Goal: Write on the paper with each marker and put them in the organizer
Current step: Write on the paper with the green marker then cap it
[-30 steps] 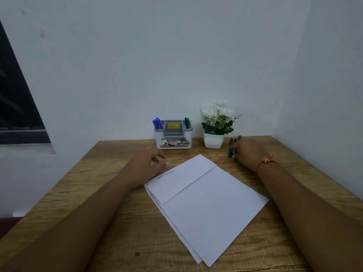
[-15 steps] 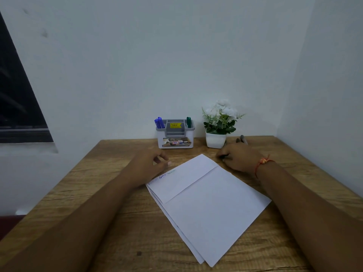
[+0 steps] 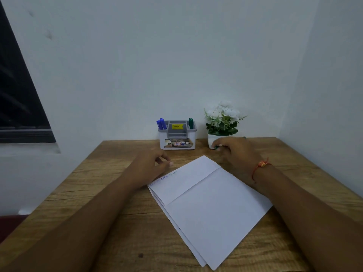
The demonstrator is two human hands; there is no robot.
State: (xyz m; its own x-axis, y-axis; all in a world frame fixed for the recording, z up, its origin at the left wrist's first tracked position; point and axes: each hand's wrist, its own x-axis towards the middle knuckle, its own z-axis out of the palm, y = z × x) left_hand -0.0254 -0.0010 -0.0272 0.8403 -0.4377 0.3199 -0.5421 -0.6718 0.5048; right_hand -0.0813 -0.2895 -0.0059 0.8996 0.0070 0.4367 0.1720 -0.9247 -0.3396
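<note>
My right hand [image 3: 235, 154] is curled round a marker [image 3: 216, 147]. Only a green tip shows past my fingers, and a dark end pokes out behind the hand, so I cannot tell whether I hold one or two. The hand sits at about one o'clock from the paper [image 3: 212, 203], just in front of the plant pot [image 3: 211, 141]. My left hand [image 3: 149, 166] lies at ten o'clock, fingers loosely bent and holding nothing, its heel on the sheet's top-left corner.

I judge the step to be bringing the marker across to write. To do it well I should draw the hand back clear of the pot, which looks light enough to tip. I should flatten my left hand on that corner and start beside the small writing [image 3: 169, 174] along the top edge. A light stroke will do — the sheets are thin and loosely fanned, and would probably slide on the table [image 3: 98, 193].

The marker is likely a smooth round plastic barrel that rolls if I set it down. The paper is matt white, with one sheet overlapping another along a straight edge. The table is matt brown wood grain. At twelve o'clock stands the organizer [image 3: 177, 140], a white and grey plastic box with open slots — two blue markers [image 3: 161, 124] upright at its left end, a green marker [image 3: 190, 123] at its right. The pot is white and squarish, under white flowers and green leaves.
</note>
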